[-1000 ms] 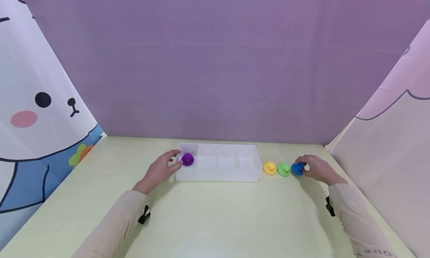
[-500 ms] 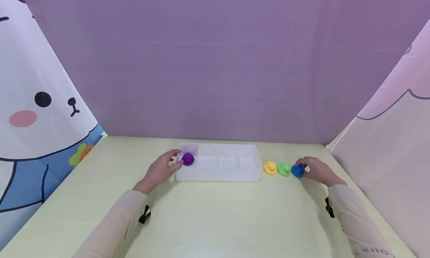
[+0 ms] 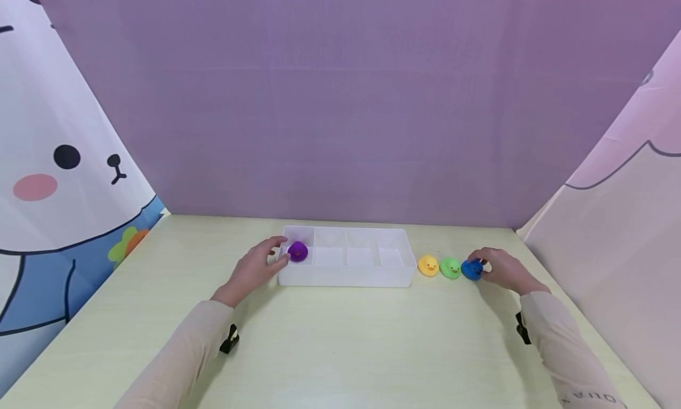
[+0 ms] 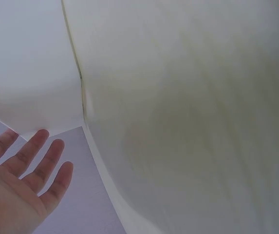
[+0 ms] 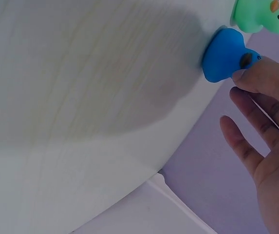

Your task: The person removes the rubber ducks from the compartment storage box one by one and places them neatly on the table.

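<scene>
At the left end of a white divided box [image 3: 346,278], my left hand [image 3: 254,269] has its thumb and fingertips right at the box's edge. In the left wrist view its fingers [image 4: 53,157] lie spread and fairly straight by the white wall. A purple rubber duck [image 3: 298,252] sits in the leftmost compartment. My right hand [image 3: 502,270] pinches a blue rubber duck [image 5: 223,54] between thumb and finger, low over the table. Left of it stand a green rubber duck [image 3: 450,268] and a yellow rubber duck [image 3: 428,266], in a row beside the box.
The pale wooden table [image 3: 340,344] runs back to an upright purple panel [image 3: 340,113]. Printed cloth with a cartoon animal [image 3: 64,190] hangs on the left; a pale pink cloth side [image 3: 622,220] bounds the right.
</scene>
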`<state>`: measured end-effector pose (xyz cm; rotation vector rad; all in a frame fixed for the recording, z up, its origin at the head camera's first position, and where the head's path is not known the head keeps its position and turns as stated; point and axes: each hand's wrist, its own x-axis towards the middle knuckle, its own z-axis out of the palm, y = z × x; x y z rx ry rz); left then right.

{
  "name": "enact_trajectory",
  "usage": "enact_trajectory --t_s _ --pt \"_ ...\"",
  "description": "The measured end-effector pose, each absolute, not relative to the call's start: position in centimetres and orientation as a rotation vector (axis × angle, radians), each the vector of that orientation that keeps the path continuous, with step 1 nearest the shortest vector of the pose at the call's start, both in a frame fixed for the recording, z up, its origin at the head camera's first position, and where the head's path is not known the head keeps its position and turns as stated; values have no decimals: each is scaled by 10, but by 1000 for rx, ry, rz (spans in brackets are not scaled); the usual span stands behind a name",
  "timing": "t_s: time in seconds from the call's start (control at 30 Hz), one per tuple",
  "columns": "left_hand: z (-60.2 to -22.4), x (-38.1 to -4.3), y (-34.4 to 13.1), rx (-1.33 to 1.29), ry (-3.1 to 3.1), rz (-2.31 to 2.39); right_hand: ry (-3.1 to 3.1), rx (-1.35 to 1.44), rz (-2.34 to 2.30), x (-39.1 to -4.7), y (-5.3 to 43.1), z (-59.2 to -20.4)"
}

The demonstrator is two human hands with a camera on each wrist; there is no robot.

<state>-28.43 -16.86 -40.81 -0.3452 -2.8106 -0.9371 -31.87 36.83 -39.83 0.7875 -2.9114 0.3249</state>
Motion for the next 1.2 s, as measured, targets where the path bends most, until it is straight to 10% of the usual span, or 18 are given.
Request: enact_trajectory --t_s 1.2 --pt "-408 -285 -168 -346 -2802 -939 -2880 863 263 -322 308 -373"
